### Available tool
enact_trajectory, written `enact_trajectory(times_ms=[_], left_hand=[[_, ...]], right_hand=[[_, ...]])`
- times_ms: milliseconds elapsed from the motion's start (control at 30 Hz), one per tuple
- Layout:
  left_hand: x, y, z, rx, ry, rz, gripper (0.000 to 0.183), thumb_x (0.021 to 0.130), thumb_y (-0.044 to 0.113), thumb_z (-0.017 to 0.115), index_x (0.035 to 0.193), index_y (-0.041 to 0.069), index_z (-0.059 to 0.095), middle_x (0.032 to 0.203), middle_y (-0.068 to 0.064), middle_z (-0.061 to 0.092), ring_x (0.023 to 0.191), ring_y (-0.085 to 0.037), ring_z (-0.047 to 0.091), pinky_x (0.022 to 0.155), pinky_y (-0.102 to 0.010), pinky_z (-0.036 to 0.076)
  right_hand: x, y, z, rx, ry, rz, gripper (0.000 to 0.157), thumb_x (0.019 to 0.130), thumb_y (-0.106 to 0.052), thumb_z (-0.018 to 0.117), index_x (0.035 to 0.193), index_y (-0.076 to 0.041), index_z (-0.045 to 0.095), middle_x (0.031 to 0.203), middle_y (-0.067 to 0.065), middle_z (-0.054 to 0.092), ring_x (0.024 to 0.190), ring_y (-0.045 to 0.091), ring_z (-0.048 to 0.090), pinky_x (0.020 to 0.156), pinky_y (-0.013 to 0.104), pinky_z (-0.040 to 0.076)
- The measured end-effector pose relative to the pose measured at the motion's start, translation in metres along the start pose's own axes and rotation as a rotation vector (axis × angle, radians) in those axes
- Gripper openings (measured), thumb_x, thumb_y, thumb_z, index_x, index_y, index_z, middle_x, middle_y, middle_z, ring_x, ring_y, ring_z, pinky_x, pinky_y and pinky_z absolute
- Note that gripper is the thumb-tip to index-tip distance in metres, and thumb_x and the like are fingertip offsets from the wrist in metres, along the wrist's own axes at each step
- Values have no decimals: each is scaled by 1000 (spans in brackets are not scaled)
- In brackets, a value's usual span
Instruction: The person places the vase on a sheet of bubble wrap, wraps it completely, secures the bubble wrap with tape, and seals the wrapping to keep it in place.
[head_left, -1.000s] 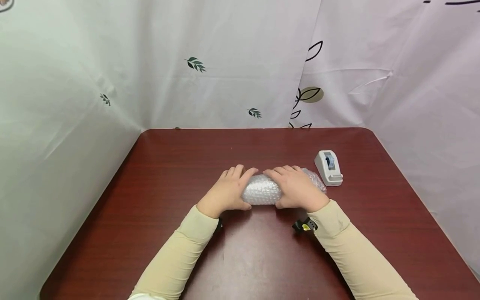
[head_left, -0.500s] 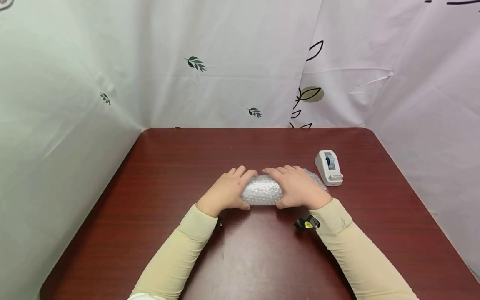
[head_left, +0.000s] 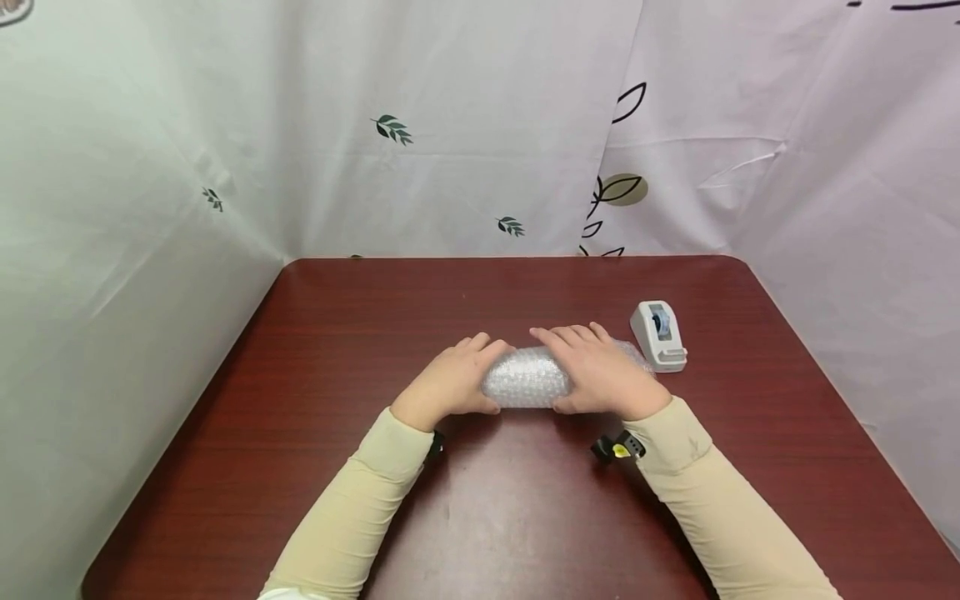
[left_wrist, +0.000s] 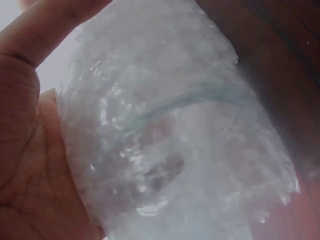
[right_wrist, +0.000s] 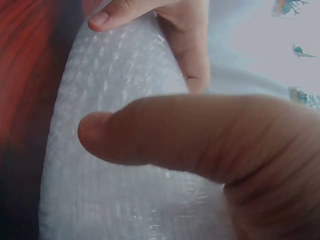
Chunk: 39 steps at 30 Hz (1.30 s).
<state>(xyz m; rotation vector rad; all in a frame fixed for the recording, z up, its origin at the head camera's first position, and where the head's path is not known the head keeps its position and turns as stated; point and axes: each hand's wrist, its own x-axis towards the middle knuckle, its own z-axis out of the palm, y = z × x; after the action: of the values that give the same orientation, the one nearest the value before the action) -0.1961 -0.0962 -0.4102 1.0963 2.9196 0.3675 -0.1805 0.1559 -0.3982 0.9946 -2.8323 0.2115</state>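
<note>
A roll of clear bubble wrap [head_left: 527,377] lies crosswise near the middle of the table. Around its left end my left hand [head_left: 452,379] is curled, thumb on the near side and fingers over the far side. My right hand [head_left: 602,375] grips the right part in the same way. Through the layers of bubble wrap [left_wrist: 165,150] in the left wrist view, a curved greenish line shows; what lies inside is unclear. In the right wrist view, the right thumb [right_wrist: 150,132] lies across the bubble wrap [right_wrist: 105,195], and the left hand [right_wrist: 175,30] holds the far end.
A white tape dispenser [head_left: 658,336] stands beyond the right hand, close to the loose end of bubble wrap [head_left: 633,356]. The dark red table [head_left: 360,317] meets patterned white sheeting [head_left: 465,125] at the back and sides.
My right hand has shifted slightly right along the bubble wrap, its fingers a little more raised and spread. The left hand stays almost where it was.
</note>
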Motion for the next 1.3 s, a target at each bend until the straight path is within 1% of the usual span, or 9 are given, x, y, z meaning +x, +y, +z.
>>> enact_trajectory(times_ms=[133,300,567,667,767,933,1033,1133,1300], left_hand=[[1,-3,1,-25,-23,-18,80,70,35,89,140,22,53,121,-4,57,107,-26,59,89,-45,51],[2,-8,1,-75,-43,-46,79,74,37,87,143,24,52,121,-2,57,107,-23,59,92,-42,50],[1,-10,-2,-119,-69,-67,77,76,39,82,144,24,51,119,-2,57,104,-22,58,90,-40,50],[-1,-10,-5,-159,-96,-78,76,76,39,81,144,23,51,119,-2,58,102,-21,59,88,-39,50],[-2,-12,-6,-224,-137,-96,77,75,37,78,145,22,51,120,-1,58,100,-19,59,88,-38,49],[-2,-17,-5,-314,-194,-108,75,77,36,75,145,18,49,128,-1,58,107,-16,58,92,-36,48],[-2,-20,-4,-357,-206,-102,73,77,35,74,144,16,50,128,-1,59,110,-16,57,94,-36,47],[-2,-21,-4,-382,-214,-105,72,77,36,73,143,16,50,126,0,60,109,-15,57,94,-36,47],[-3,-21,-5,-380,-216,-101,74,78,36,71,145,17,49,127,-1,59,109,-16,57,93,-36,47]], right_hand=[[-3,-2,-3,17,-4,8,104,65,-40,91,152,-12,41,142,9,53,129,34,49,107,63,33],[-3,-6,-6,33,-23,15,105,65,-37,92,153,-12,40,148,8,49,136,35,43,111,66,28],[-3,-11,-8,27,-42,37,106,66,-37,93,154,-13,39,150,9,47,139,36,41,112,67,25],[-3,-12,-8,25,-45,31,105,66,-37,93,154,-16,40,150,8,47,138,36,42,112,68,25],[-3,-13,-8,20,-48,24,104,65,-36,94,153,-18,41,150,7,47,138,36,42,111,69,26],[-3,-13,-6,-5,-41,6,103,62,-33,96,151,-18,45,147,9,50,138,37,43,110,70,26],[-3,-13,-4,-32,-23,-12,104,59,-29,97,149,-18,47,142,7,54,135,35,45,109,70,29],[-2,-12,-1,-64,12,-35,102,58,-24,96,148,-18,49,137,6,56,130,33,49,107,69,32],[1,-9,5,-99,63,-67,96,58,-18,92,145,-17,51,130,4,59,120,32,54,100,65,40]])
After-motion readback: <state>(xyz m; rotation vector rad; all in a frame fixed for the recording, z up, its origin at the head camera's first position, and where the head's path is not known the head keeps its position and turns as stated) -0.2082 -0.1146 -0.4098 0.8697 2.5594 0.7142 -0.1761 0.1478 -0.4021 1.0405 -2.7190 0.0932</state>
